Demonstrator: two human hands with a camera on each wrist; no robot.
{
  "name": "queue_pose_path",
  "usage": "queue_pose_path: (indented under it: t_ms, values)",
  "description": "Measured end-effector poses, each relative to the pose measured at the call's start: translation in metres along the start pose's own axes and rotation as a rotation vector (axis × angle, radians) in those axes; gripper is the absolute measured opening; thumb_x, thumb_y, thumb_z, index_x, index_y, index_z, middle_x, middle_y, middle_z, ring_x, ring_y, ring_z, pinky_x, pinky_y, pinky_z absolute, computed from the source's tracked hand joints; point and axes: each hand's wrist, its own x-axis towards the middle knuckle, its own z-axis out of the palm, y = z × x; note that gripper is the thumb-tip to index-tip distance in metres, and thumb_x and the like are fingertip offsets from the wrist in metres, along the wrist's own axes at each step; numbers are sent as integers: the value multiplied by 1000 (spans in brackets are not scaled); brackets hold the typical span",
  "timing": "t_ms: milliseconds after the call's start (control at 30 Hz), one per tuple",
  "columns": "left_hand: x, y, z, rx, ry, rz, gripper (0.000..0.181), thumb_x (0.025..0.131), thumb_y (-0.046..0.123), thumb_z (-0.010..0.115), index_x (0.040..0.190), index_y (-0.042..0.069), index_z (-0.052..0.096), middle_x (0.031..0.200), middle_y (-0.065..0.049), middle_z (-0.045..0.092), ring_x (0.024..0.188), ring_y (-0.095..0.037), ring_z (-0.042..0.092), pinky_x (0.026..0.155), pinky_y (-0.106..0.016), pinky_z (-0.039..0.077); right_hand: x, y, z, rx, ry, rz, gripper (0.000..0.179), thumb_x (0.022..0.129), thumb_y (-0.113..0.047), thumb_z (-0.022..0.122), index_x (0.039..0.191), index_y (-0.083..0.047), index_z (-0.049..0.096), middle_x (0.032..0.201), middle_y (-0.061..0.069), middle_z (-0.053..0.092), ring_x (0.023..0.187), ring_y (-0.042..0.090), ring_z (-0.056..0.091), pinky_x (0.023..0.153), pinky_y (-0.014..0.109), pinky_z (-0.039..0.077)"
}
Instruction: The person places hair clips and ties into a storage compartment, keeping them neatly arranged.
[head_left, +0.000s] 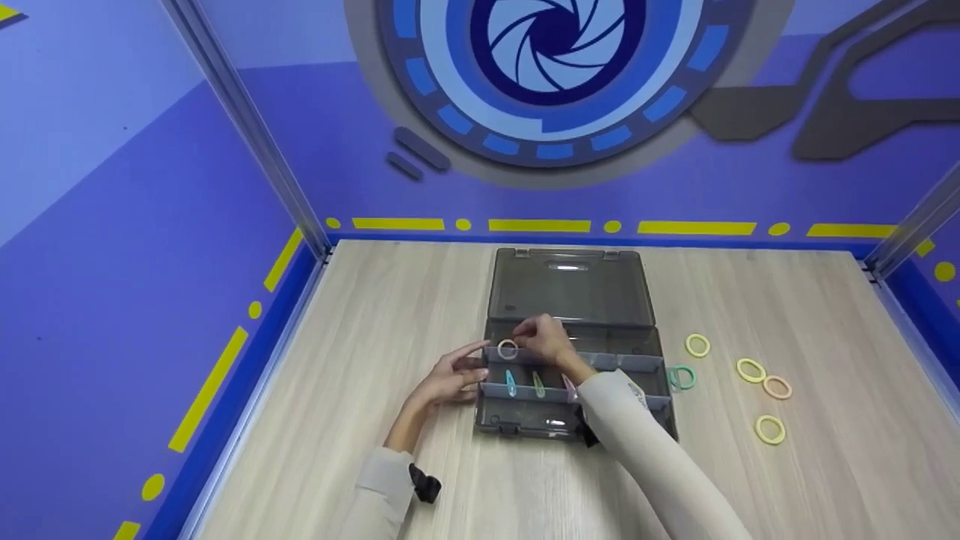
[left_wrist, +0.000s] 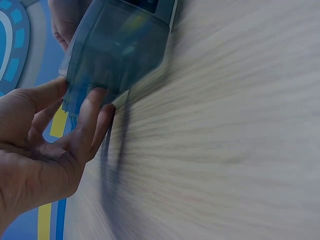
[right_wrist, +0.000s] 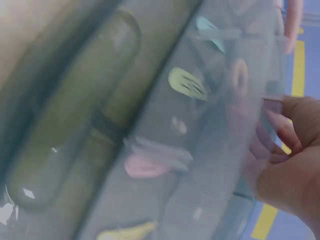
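Observation:
A smoky translucent organizer box (head_left: 491, 429) lies with its lid (head_left: 570, 289) folded back. At its left end, my left hand (head_left: 444, 381) grips the side wall between thumb and fingers. Over the back row is my right hand (head_left: 546, 341), its fingers bent beside a peach ring (head_left: 508, 349); whether they pinch it cannot be told. The middle row holds a blue hair clip (head_left: 511, 383), a green hair clip (head_left: 538, 385) and a pink hair clip (head_left: 568, 387), partly covered by the right sleeve. A yellow hair clip (right_wrist: 127, 233) shows in the right wrist view.
Right of the box, several yellow rings (head_left: 697, 346) and another peach ring (head_left: 778, 387) lie on the wooden table (head_left: 825, 480). A green ring (head_left: 683, 377) sits close to the box's right side. Blue panels (head_left: 187, 225) bound the table's left and back.

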Motion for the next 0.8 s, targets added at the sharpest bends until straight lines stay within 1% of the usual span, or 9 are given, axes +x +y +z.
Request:
queue_pose_path:
  t_ms: [133,233,333,400,467,533,633,733,800]
  values:
    - [-2,-2,0,-28,-11,-4,59,101,12,63,156,14,43,140,-29,54,89,-13,58,68,-24,54,-3,-2,-20,76,-71,-51,17,91,1,67,105,9,74,96,22,76,81,27,73,74,35,60]
    - [-3,-2,-1,-45,-4,-10,60,101,13,64,156,14,43,139,-28,54,89,-14,57,68,-24,53,-3,-2,-38,77,-83,-85,19,92,2,65,108,10,73,94,22,75,75,23,72,69,30,60]
    - [-4,-1,-1,-23,12,-13,59,100,14,65,156,15,44,139,-26,54,96,-15,60,72,-26,57,-2,-1,-59,42,-58,-102,20,91,3,62,107,10,73,93,22,75,74,21,70,68,29,58]
    - [-4,0,0,-13,17,-18,59,100,14,66,155,17,44,139,-25,55,98,-16,61,74,-27,57,-1,-1,-75,35,-38,-101,20,92,3,61,108,11,72,94,24,75,76,27,72,68,29,59]
    - [-4,1,2,-11,12,-17,59,101,14,65,156,17,44,139,-26,54,97,-17,60,73,-27,57,0,1,-91,45,-19,-95,20,93,4,60,108,11,72,96,27,74,79,35,73,67,29,60]
    - [-4,2,2,-15,7,-16,59,101,13,64,156,17,44,140,-26,54,95,-15,60,71,-26,56,0,3,-106,56,11,-95,20,94,4,61,109,11,72,97,29,74,79,37,74,65,24,59]
    - [-4,2,2,-30,-2,-11,59,101,11,63,156,16,42,139,-27,53,85,-12,57,65,-23,51,-3,10,-126,87,56,-117,19,94,6,60,109,13,70,96,32,72,71,27,72,60,17,55]
    - [-4,1,2,-40,-11,-2,60,101,9,63,157,15,42,139,-28,53,77,-10,53,61,-21,47,-10,22,-143,118,95,-150,19,94,9,58,108,17,68,93,36,69,66,11,64,58,12,50]
    - [-4,1,2,-36,-10,4,60,101,9,63,157,15,42,139,-28,53,77,-10,53,61,-21,46,-17,32,-154,121,117,-165,18,93,10,58,107,19,66,93,38,67,66,9,60,58,12,48]
